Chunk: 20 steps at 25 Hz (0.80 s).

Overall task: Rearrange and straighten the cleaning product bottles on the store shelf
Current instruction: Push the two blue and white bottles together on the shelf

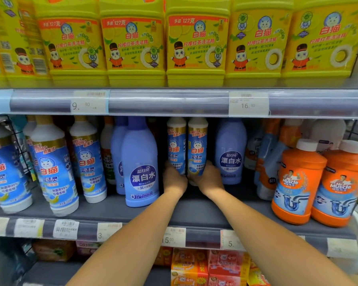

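Centrally, 白猫 bottles (186,149), "除菌率99%" labels.

Upper half of the frame: the yellow detergent jugs (196,41) look like glossy plastic under printed film labels. Across the middle, the shelf-edge strip (170,102) is clear, shiny plastic over paper price tags (248,104). Centre: the blue-and-white bottles (197,149) are smooth plastic with slick labels — the lilac bleach bottle (140,162) duller, almost satin. The shelf deck (194,211) looks matt grey. Right: the orange jugs (298,182) shine.
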### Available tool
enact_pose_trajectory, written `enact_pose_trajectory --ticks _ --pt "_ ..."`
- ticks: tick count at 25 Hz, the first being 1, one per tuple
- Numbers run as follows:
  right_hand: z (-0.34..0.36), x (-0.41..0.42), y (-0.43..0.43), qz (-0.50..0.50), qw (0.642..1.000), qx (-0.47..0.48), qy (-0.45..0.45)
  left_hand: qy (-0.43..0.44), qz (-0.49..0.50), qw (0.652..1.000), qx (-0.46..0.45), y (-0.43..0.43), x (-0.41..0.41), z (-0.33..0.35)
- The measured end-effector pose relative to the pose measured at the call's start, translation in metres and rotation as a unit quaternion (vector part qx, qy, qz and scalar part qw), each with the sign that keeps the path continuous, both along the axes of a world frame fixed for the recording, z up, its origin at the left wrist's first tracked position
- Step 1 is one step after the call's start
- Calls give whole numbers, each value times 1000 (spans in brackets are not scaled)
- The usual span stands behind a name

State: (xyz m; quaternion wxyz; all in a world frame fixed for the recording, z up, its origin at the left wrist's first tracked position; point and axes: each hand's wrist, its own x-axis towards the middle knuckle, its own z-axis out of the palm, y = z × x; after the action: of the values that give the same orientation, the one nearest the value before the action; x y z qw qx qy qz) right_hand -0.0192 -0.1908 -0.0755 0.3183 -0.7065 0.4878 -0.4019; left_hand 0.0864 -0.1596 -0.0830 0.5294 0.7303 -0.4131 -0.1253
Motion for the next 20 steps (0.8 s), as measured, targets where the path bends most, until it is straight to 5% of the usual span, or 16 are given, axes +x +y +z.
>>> enact_pose_trajectory --ticks 12,18,20 --pt "3 3 8 5 1000 -3 -1 -17 -21 998 63 4 3 1" --pt "27 -1 25 15 974 44 220 -147 -134 957 210 49 1 24" --pt "34 -5 37 5 973 55 224 -137 -180 950 214 82 5 27"
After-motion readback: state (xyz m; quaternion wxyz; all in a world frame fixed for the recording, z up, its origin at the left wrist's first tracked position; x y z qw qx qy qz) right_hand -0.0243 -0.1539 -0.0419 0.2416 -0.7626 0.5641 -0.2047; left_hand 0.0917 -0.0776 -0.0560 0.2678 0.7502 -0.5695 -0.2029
